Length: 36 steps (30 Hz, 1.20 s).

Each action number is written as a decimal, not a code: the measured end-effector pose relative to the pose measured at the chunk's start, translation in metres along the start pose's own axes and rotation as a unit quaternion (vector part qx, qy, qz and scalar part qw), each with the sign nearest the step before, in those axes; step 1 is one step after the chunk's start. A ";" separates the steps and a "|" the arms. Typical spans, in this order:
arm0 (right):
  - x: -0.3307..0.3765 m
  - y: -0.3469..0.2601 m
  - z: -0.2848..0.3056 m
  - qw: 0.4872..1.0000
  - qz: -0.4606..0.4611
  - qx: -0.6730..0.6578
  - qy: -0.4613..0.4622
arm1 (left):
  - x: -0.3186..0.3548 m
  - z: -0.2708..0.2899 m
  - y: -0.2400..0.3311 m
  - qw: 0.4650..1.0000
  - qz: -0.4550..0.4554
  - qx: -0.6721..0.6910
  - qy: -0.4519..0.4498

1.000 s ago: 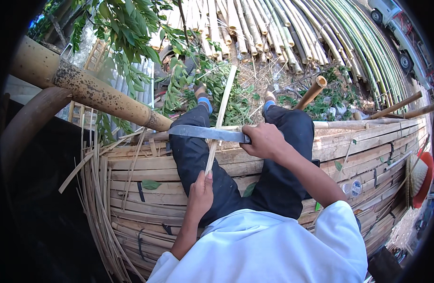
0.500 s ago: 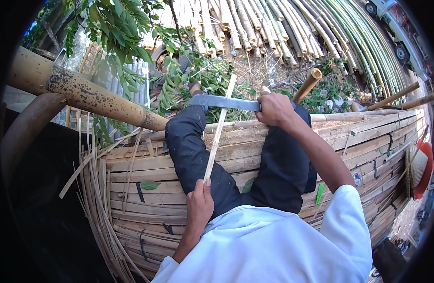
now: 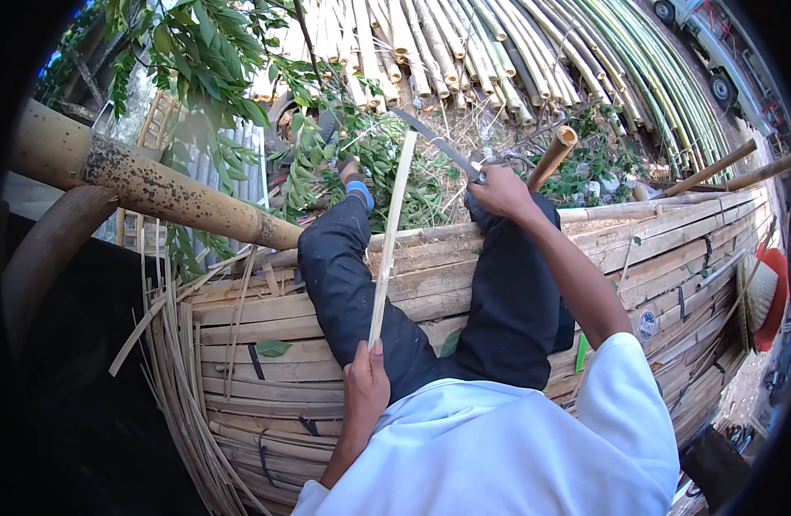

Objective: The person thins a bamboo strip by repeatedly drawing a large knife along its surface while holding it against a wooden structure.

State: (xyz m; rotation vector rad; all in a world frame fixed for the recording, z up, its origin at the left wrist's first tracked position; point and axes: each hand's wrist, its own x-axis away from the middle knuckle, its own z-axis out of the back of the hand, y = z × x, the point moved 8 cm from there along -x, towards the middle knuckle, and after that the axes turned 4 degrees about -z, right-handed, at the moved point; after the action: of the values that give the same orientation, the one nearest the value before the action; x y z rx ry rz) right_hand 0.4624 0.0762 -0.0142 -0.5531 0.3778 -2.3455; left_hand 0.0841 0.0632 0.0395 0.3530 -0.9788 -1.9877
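My left hand (image 3: 366, 380) grips the lower end of a thin, pale bamboo strip (image 3: 393, 228), close to my left thigh. The strip slants up and away from me, its far end free. Beyond my right knee, my right hand (image 3: 501, 191) is closed round the handle of a large knife (image 3: 438, 142). The blade points away and to the left, apart from the strip, and is seen nearly edge-on. Most of the handle is hidden in my fist.
I sit on stacked split bamboo slats (image 3: 275, 331). A thick bamboo pole (image 3: 172, 185) crosses at left, above hanging thin strips (image 3: 167, 370). Leafy branches (image 3: 206, 69) hang at far left. A cut bamboo stub (image 3: 553, 159) rises near my right knee. Long poles (image 3: 533, 52) lie beyond.
The knife has come off the strip and swung outward, its blade turning from crosswise to pointing away. My left hand has tilted the strip slightly more upright.
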 end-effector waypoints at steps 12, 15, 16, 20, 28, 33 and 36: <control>0.097 -0.104 0.002 0.943 0.309 -0.093 -0.077 | -0.031 -0.034 -0.040 0.946 0.131 0.267 -0.128; 0.101 -0.108 -0.001 0.936 0.347 0.024 -0.046 | -0.028 -0.034 -0.031 0.939 0.126 0.291 -0.131; 0.103 -0.106 -0.002 0.932 0.357 0.051 -0.026 | -0.024 -0.034 -0.026 0.923 0.150 0.326 -0.138; 0.117 -0.102 -0.003 0.922 0.386 0.014 -0.022 | -0.017 -0.041 -0.022 0.887 0.185 0.393 -0.158; 0.129 -0.090 -0.005 0.941 0.331 0.054 -0.041 | -0.009 -0.049 -0.017 0.859 0.213 0.424 -0.192; 0.122 -0.077 -0.010 0.934 0.347 0.079 -0.016 | -0.002 -0.049 -0.012 0.856 0.218 0.424 -0.199; 0.127 -0.077 -0.005 0.929 0.359 0.085 -0.001 | 0.003 -0.048 -0.012 0.855 0.217 0.421 -0.210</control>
State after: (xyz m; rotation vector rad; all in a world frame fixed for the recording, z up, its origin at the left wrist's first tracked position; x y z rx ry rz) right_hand 0.3318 0.0458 0.0493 -0.2648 0.3054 -1.6449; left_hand 0.1024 0.0404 -0.0003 0.1305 -2.0068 -1.1444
